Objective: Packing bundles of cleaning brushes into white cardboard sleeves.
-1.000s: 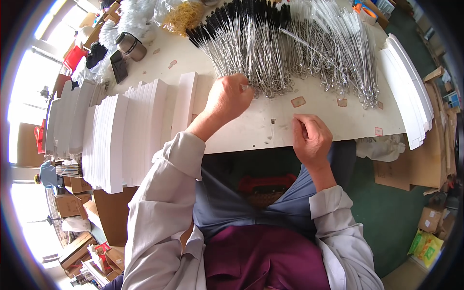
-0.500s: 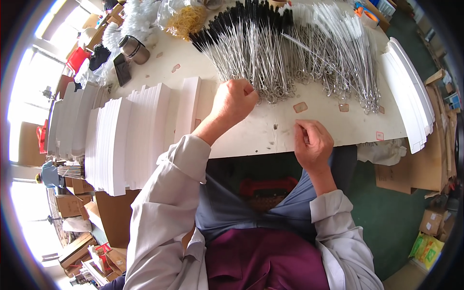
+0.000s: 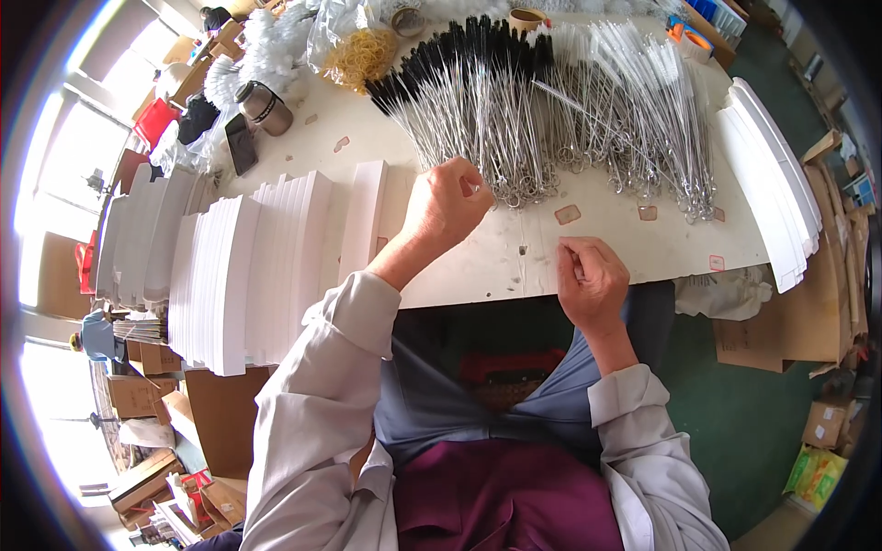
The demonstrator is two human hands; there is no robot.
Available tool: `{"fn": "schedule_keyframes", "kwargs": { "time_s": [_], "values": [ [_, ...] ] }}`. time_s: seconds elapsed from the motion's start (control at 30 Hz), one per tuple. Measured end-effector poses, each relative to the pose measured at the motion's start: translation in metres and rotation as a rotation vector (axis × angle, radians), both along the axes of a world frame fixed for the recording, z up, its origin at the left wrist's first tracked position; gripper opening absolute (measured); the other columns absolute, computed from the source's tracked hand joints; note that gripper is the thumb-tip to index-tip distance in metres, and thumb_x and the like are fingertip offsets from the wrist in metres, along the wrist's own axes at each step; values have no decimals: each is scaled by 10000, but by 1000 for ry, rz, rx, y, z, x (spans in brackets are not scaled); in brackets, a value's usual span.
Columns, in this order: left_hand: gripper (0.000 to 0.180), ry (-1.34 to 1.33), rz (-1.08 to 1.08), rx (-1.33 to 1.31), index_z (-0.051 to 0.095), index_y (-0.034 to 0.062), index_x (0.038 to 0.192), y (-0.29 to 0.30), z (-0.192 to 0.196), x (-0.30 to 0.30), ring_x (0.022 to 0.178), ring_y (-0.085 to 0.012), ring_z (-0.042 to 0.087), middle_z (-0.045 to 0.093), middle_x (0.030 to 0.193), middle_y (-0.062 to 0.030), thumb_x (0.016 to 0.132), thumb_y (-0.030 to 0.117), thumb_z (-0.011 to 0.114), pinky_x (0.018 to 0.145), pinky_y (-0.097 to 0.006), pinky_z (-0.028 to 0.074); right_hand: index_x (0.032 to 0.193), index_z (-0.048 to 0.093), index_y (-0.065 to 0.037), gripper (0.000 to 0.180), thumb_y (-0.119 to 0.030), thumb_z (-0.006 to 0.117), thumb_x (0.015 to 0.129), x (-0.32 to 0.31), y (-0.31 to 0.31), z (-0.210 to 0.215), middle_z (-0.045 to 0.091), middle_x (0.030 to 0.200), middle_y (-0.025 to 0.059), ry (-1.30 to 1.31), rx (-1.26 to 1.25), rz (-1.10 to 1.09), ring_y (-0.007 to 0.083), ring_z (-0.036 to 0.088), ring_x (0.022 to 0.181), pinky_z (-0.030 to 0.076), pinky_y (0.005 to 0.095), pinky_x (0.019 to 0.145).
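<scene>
My left hand (image 3: pixel 448 207) is closed, its thumb and forefinger curled together, right at the looped wire ends of a pile of black-bristled wire brushes (image 3: pixel 491 101). Whatever those fingers hold, if anything, is hidden. Closer to me, my right hand (image 3: pixel 594 280) hovers at the table's front edge, fingers bent in toward the thumb; nothing I can name shows in it. To the right of the black brushes lie white-bristled wire brushes (image 3: pixel 643 101), also with their wire loops toward me.
White folded card strips (image 3: pixel 216 285) stand in rows on the left of the table (image 3: pixel 478 275), and more white strips (image 3: pixel 767 174) lie at its right edge. Farther back are a metal flask (image 3: pixel 265 108), a phone (image 3: pixel 241 145), a bag of yellow rubber bands (image 3: pixel 358 60) and tape rolls (image 3: pixel 528 18).
The view has shifted slightly. My left hand's thumb and forefinger now show a small gap inside their curl; both hands stay in nearly the same places.
</scene>
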State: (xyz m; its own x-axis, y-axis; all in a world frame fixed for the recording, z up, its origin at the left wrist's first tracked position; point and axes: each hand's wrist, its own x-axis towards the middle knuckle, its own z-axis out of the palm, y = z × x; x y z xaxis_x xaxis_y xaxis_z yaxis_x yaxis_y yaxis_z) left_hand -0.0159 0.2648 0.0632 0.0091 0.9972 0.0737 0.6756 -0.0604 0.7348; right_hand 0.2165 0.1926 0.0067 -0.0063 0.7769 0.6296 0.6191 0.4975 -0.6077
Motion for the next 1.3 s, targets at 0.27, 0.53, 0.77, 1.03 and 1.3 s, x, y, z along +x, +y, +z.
{"fn": "schedule_keyframes", "kwargs": {
  "time_s": [0.27, 0.53, 0.77, 1.03, 1.3],
  "values": [
    [175, 131, -40, 92, 725, 19, 852, -6, -14, 2, 772, -371, 724, 725, 796, -183, 827, 189, 692, 745, -458, 581, 898, 731, -43, 36, -47, 726, 862, -1, 0, 0, 728, 846, 99, 2, -8, 0, 288, 706, 748, 564, 372, 687],
    [115, 7, 0, 116, 683, 28, 790, -6, 0, -12, 721, -287, 711, 707, 779, -145, 828, 135, 703, 697, -393, 571, 910, 730, -33, 45, -52, 729, 869, -1, -2, 1, 731, 850, 102, 46, -52, 22, 285, 706, 747, 567, 377, 690],
    [54, -124, -17, 459, 680, 6, 819, -19, 63, -14, 847, -199, 725, 714, 976, -127, 843, 53, 686, 685, -322, 602, 1100, 722, -14, 227, -139, 742, 912, -5, 30, 39, 729, 1089, 152, -75, 114, 149, 324, 696, 1029, 561, 423, 908],
    [95, -591, -96, 437, 661, -55, 941, -6, 115, -33, 948, -220, 743, 716, 1180, -206, 947, 29, 618, 789, -332, 624, 1491, 493, 47, 704, -466, 575, 1015, -66, 117, 48, 467, 1581, 193, -653, -32, 349, 320, 362, 1519, 244, 430, 1280],
    [166, -887, -111, 558, 654, -25, 938, -49, 161, -63, 1037, -324, 747, 727, 1121, -254, 1027, 57, 540, 861, -429, 638, 1476, 503, 70, 696, -464, 544, 1031, -74, 117, 38, 495, 1559, 209, -701, -9, 340, 316, 388, 1505, 231, 434, 1288]
  ]
}}
